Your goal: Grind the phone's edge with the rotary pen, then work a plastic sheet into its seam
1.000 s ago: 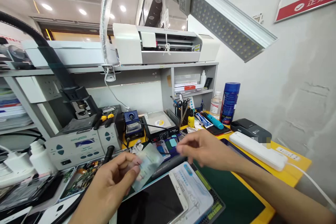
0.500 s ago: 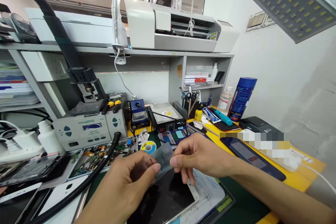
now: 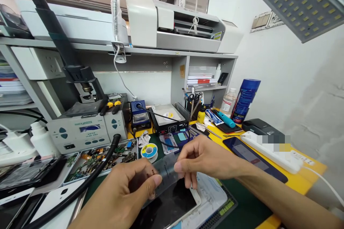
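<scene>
A translucent, greyish plastic film [image 3: 165,171] with small printing on it stretches between my two hands. My left hand [image 3: 129,189] pinches its left side between thumb and fingers. At its upper right edge, my right hand [image 3: 192,159] grips it with thumb and forefinger, the other fingers curled below. Under the film lies a white-framed phone or tablet with a dark screen [image 3: 172,209], partly covered by my hands. It rests on a pale printed sheet [image 3: 212,193] over a green mat [image 3: 247,204].
Behind my hands stand a solder spool [image 3: 149,151], a tray of circuit boards [image 3: 102,162] and a hot-air station [image 3: 88,132]. A black hose [image 3: 107,161] crosses the left side. To the right lie a dark phone [image 3: 254,159] and a white power strip [image 3: 271,152]. A lamp [image 3: 295,3] hangs above.
The view has shifted slightly, so the bench appears a little further left. Both hands keep hold of the film, which looks more stretched out between them.
</scene>
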Action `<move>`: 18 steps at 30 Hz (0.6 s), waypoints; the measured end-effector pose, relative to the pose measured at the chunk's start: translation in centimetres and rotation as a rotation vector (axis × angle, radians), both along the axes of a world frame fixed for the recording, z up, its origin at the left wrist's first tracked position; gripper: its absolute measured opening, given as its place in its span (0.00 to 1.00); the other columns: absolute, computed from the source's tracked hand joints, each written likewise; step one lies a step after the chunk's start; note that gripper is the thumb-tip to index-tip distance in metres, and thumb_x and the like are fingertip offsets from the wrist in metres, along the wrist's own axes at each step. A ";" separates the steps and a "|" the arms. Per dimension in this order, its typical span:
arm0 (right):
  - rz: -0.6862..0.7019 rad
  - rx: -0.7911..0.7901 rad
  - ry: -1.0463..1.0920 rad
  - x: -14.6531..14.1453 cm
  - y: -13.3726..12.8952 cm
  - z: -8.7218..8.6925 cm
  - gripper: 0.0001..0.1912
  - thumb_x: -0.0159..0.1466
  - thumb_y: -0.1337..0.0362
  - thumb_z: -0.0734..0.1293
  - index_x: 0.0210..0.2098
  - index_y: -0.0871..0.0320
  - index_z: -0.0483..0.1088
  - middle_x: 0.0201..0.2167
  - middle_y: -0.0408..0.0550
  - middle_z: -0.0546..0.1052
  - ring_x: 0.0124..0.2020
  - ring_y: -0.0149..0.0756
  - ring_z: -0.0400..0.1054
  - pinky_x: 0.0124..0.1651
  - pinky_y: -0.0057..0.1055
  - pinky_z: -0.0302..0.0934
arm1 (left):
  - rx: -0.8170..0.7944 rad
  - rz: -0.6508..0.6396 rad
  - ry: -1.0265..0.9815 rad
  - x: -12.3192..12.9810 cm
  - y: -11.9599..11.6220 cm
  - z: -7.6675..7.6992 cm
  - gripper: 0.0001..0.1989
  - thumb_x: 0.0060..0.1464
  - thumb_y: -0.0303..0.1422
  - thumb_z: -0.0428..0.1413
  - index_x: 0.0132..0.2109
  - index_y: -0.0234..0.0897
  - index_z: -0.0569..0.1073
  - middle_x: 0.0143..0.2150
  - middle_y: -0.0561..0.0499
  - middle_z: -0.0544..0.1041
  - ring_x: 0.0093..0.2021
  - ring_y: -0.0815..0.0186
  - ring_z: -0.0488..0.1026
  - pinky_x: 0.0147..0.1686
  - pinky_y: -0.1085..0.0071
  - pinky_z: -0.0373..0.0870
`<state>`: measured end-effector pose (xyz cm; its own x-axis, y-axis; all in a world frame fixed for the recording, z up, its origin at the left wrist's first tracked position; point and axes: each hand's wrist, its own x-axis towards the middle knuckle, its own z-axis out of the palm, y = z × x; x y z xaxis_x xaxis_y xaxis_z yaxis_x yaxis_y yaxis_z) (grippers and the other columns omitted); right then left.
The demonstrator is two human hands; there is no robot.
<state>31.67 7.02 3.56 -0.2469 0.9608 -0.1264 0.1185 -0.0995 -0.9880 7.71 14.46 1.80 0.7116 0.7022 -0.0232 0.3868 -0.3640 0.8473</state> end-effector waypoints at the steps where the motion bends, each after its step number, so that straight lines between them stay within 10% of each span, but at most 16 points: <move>1: 0.001 0.002 -0.009 -0.1 0.0 0.0 0.19 0.59 0.51 0.78 0.29 0.63 0.76 0.22 0.46 0.79 0.23 0.30 0.75 0.27 0.24 0.71 | 0.005 -0.004 0.007 0.0 0.0 0.1 0.24 0.53 0.58 0.55 0.26 0.42 0.73 0.23 0.51 0.72 0.25 0.64 0.65 0.24 0.70 0.58; 18: -0.535 0.527 -0.027 -0.8 1.0 -0.2 0.22 0.69 0.43 0.66 0.33 0.54 0.62 0.19 0.37 0.72 0.18 0.29 0.66 0.24 0.26 0.62 | 0.105 0.182 -0.255 -2.3 -1.4 0.4 0.23 0.60 0.54 0.56 0.29 0.40 0.70 0.22 0.56 0.70 0.23 0.70 0.61 0.25 0.74 0.57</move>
<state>30.82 7.97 3.36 0.2672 0.8838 0.3840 0.2116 0.3350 -0.9182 5.45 13.03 2.24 0.5478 0.8075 0.2187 0.2336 -0.3987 0.8868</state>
